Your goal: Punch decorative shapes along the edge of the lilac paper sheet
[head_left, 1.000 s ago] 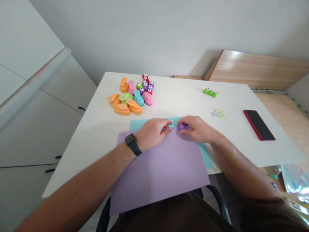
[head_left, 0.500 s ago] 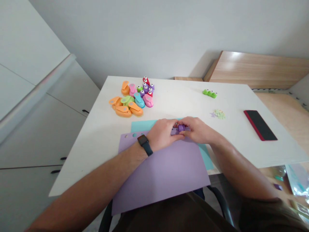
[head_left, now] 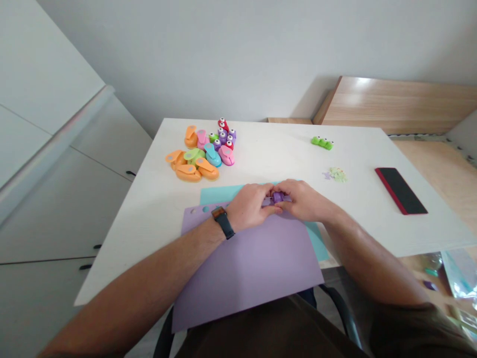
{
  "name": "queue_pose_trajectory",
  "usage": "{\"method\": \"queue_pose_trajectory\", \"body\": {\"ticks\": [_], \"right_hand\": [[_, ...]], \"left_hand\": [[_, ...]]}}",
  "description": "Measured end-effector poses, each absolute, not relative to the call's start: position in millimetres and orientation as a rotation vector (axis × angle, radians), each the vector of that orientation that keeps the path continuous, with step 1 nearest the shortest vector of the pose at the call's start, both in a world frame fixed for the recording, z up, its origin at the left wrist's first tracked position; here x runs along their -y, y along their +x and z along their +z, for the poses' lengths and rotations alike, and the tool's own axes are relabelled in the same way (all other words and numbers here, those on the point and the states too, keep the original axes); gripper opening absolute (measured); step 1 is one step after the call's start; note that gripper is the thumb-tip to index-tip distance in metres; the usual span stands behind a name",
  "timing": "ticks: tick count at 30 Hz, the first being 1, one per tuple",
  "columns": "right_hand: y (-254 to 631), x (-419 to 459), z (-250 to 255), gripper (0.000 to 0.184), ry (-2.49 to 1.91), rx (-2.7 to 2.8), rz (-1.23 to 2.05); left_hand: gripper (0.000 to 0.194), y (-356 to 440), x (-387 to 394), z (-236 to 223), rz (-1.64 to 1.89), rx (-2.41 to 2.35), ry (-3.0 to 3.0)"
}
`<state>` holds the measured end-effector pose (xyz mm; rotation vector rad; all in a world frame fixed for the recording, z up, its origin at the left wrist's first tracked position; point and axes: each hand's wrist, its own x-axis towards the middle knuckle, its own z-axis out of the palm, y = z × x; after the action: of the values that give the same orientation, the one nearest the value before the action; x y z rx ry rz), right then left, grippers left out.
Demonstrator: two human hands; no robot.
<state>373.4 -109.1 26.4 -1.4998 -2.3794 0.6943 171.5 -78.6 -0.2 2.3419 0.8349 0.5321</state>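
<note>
A small purple paper punch sits on the far edge of a lilac sheet of paper. My right hand is closed around it from the right, fingers on the far side and thumb on the near side. From the left, my left hand closes on the same punch and the paper edge, its fingertips meeting those of the right. Punched holes show along the paper's far edge at left. Beneath lies a light blue sheet. The lilac sheet hangs over the table's front edge.
Orange, green, blue and pink lever punches stand clustered at the back left, beside small red and purple eyed punches. Toward the right are green eyed punches, pale paper cutouts and a dark red-edged slab on the white table.
My left hand has slid right along the paper's edge to the punch, uncovering holes at the left. My right hand has stayed on the punch.
</note>
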Motion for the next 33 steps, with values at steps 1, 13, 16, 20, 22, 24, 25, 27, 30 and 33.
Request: {"method": "queue_pose_trajectory", "body": {"ticks": [1,13,16,20,22,24,25,27,30,33], "right_hand": [[373.3,109.1,26.2,0.015,-1.495,2.379,0.692],[372.8,109.8,27.8,0.015,-1.523,2.346,0.720],[372.6,109.8,27.3,0.017,-1.522,2.347,0.719],[372.8,109.8,26.8,0.018,-1.518,2.352,0.713],[372.9,109.8,26.9,0.018,-1.519,2.352,0.711],[372.8,109.7,27.0,0.018,-1.520,2.351,0.710],[372.7,109.6,26.9,0.018,-1.519,2.350,0.711],[372.4,109.5,26.7,0.019,-1.517,2.349,0.711],[372.4,109.6,26.0,0.019,-1.513,2.346,0.706],[373.5,109.7,25.1,0.021,-1.497,2.338,0.708]], "left_hand": [[0.033,171.5,78.5,0.0,0.532,-0.835,2.346],[0.033,171.9,77.1,-1.5,0.520,-0.837,2.353],[0.034,171.9,76.7,-1.9,0.522,-0.827,2.349],[0.034,172.3,76.1,-1.7,0.518,-0.806,2.338],[0.034,172.6,75.6,-1.5,0.516,-0.797,2.328],[0.034,172.8,75.0,-1.4,0.515,-0.786,2.320],[0.033,172.8,74.7,-1.4,0.514,-0.782,2.317],[0.034,172.7,74.2,-1.6,0.515,-0.776,2.313],[0.034,172.4,73.8,-1.7,0.514,-0.777,2.301],[0.033,172.2,73.9,-1.7,0.519,-0.777,2.289]]}}
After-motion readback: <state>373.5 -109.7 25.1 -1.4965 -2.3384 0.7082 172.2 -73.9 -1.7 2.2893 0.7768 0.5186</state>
